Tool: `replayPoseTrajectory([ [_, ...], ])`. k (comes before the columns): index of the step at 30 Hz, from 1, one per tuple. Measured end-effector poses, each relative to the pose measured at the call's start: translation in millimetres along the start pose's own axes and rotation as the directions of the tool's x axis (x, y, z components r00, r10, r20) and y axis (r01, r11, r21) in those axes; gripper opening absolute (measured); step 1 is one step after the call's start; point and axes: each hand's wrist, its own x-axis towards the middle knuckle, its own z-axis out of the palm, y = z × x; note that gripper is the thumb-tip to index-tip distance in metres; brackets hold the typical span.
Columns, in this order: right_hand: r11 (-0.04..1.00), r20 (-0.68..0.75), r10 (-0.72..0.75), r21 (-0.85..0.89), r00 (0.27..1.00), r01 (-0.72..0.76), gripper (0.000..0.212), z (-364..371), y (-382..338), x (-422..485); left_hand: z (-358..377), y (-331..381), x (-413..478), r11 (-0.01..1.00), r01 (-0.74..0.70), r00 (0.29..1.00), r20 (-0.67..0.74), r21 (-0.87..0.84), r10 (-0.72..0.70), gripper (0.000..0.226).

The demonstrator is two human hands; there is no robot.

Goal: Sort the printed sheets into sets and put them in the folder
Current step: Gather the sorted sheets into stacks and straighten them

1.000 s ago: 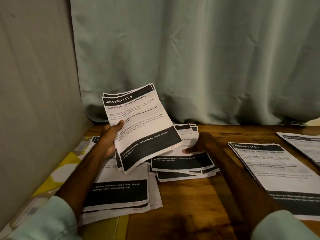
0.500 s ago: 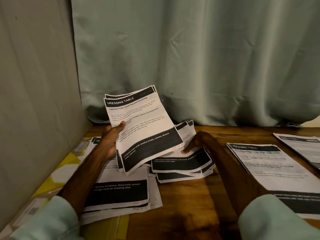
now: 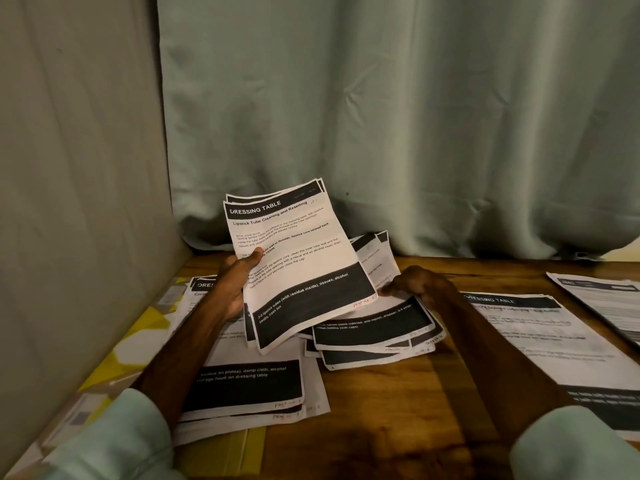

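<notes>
Sheets (image 3: pixel 298 268) clamped in left hand (image 3: pixel 232 282), thumb on top, tilted up, probably so the heading reads. Right hand (image 3: pixel 415 284) sits on the loose pile (image 3: pixel 374 327) just beside them; pinching or just pressing, can't tell. Another stack (image 3: pixel 249 382) lies under the left forearm. Wooden table (image 3: pixel 381 427), curtain (image 3: pixel 381 116) behind.

The 2 sleeves, left sleeve (image 3: pixel 110 438) and right sleeve (image 3: pixel 571 448), are loose, soft, pale mint-green fabric, gently rumpled.
</notes>
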Motion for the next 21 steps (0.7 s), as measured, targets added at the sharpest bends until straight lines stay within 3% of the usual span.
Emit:
replayPoseTrajectory([
  [3, 0.992, 0.025, -0.121, -0.025, 0.992, 0.121, 0.037, 0.1, -51.9, -82.1, 0.9, 1.1, -2.8, 1.000, -0.013, 0.999, 0.052, 0.003, 0.013, 0.032],
  [6, 0.973, -0.036, -0.201, 0.109, 0.979, 0.204, 0.022, -20.1, -48.8, -121.6, 9.0, 1.1, -9.2, 1.000, 0.000, 0.994, 0.108, 0.003, 0.000, 0.034],
  [10, 0.911, -0.101, -0.253, 0.309, 0.962, 0.272, 0.034, -43.6, -23.2, -142.1, 28.0, -4.0, -18.5, 0.999, 0.013, 0.986, 0.165, 0.051, -0.021, 0.055],
  [15, 0.794, -0.188, -0.240, 0.526, 0.952, 0.304, 0.037, -32.7, -11.7, -146.5, 58.5, -18.3, -38.9, 0.986, -0.098, 0.993, 0.080, 0.134, 0.088, 0.015],
  [21, 0.764, -0.172, -0.273, 0.560, 0.946, 0.322, 0.033, -3.4, -11.7, -148.8, 67.5, -33.0, -44.7, 0.959, -0.215, 0.977, 0.047, 0.186, 0.210, 0.031],
])
